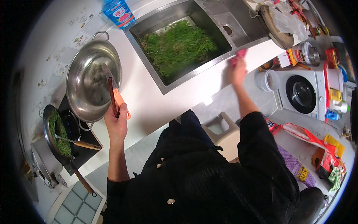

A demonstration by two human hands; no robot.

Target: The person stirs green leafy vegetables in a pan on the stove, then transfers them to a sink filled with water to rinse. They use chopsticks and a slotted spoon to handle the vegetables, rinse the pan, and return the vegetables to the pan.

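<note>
My left hand (117, 123) grips chopsticks (111, 92) together with an orange-handled knife (118, 96), both reaching over the rim of a large stainless steel basin (81, 81). In my right hand (239, 71) is a pink cloth (238, 56), on the counter just beside the sink's corner. The hand is slightly blurred. Leafy greens (179, 47) fill much of the left bowl of the steel sink (165, 88). More greens (60, 134) lie in a wok (50, 151) at the left, where a wooden-handled utensil (84, 145) rests across the rim.
A blue detergent bottle (119, 14) stands at the sink's back left corner. A round wooden board (275, 28) leans at the far right of the counter. Below are a white bucket (267, 80), a washing machine (302, 93) and a beige stool (223, 131). The wok handle (82, 179) projects past the counter.
</note>
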